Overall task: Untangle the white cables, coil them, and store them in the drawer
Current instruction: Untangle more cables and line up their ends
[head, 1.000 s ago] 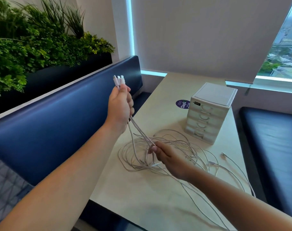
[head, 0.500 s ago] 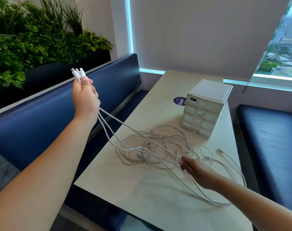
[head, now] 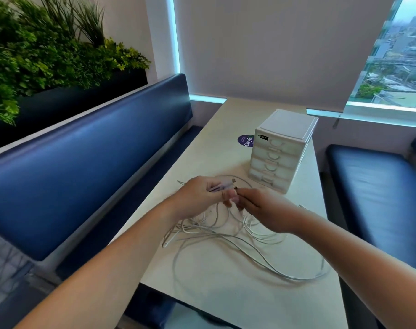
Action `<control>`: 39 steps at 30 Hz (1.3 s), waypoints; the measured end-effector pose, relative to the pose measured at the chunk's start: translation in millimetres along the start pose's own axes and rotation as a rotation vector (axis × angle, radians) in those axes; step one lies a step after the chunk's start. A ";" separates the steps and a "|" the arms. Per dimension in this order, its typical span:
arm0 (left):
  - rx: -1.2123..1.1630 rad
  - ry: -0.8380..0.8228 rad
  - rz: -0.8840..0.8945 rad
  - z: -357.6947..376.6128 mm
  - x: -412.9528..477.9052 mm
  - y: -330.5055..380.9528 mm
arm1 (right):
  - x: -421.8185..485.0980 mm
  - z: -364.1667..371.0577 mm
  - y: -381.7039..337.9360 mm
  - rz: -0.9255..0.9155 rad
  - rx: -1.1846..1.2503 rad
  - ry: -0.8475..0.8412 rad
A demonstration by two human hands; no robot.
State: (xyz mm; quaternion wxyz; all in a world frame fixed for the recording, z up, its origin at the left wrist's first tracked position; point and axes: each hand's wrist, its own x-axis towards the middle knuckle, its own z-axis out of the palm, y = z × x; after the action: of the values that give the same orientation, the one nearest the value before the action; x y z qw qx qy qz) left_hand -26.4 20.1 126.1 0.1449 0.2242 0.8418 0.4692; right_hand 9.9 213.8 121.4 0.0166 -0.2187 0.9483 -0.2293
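near: cables (head: 221, 236) sprawl loose on counter (head: 226, 293), none coiled | mid: left grip (head: 202, 195) clamped on their bunched ends, right grip (head: 261, 207) at same ends, pinch or touch i can't tell | far: drawers (head: 280, 153) all closed | i judge: early, untangling; coiling and storing left

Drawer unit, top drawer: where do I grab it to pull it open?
Probably the curved handle at the middle of the top drawer front, hooked with fingertips from the near side, since the drawer unit turns its fronts toward you. The drawers sit shut and flush, so nothing else offers a hold.
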 end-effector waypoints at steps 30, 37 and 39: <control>0.313 0.728 0.046 -99.5 -21.9 -20.4 | -9.7 -14.4 98.0 0.163 -0.218 0.127; 0.228 0.883 -0.041 -119.3 -29.9 -28.0 | -23.2 -5.2 118.0 0.392 -0.192 -0.005; 0.212 0.864 -0.082 -127.8 -34.9 -34.4 | -30.3 -0.4 121.8 0.430 -0.182 0.004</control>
State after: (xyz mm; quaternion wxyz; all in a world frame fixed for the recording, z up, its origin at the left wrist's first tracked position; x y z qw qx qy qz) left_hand -62.9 -106.2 164.1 -0.2256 -0.0122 0.8765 0.4250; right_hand -12.3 324.1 65.9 0.0437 -0.0116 0.9899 -0.1346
